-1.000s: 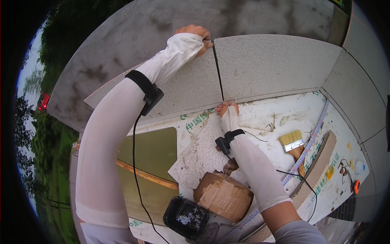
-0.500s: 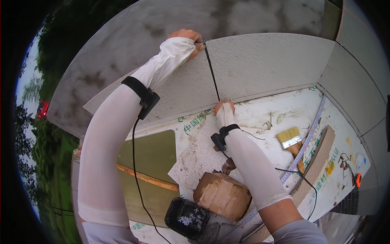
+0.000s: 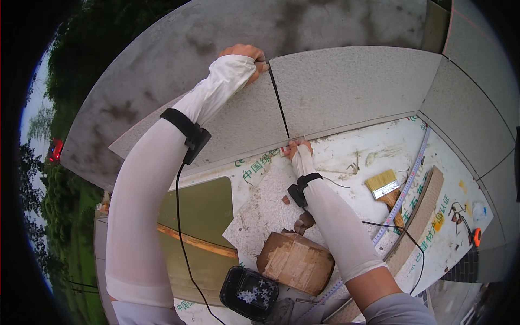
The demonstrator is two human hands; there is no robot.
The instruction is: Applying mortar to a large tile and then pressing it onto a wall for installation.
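My left hand [image 3: 246, 60], in a white sleeve with a black strapped device, curls over the top edge of a speckled pale panel [image 3: 135, 132] at a dark vertical seam [image 3: 279, 100]. A second panel [image 3: 352, 81] stands right of the seam. My right hand [image 3: 298, 149] is at the seam's lower end, fingers pinched by a small red-and-white item [image 3: 283, 150] too small to make out.
A white printed board [image 3: 352, 146] holds a brush [image 3: 385, 187], measuring tape [image 3: 404, 181], curved strip [image 3: 420, 222], cardboard piece [image 3: 295, 262] and black tray of small crosses [image 3: 230, 287]. An olive opening [image 3: 195, 200] crossed by wood lies left; greenery [image 3: 70, 233] is beyond.
The view has shifted slightly, moving the seam and both hands leftward in the picture. My right fingers have adjusted at the seam's foot, and a small red-and-white item now shows beside them.
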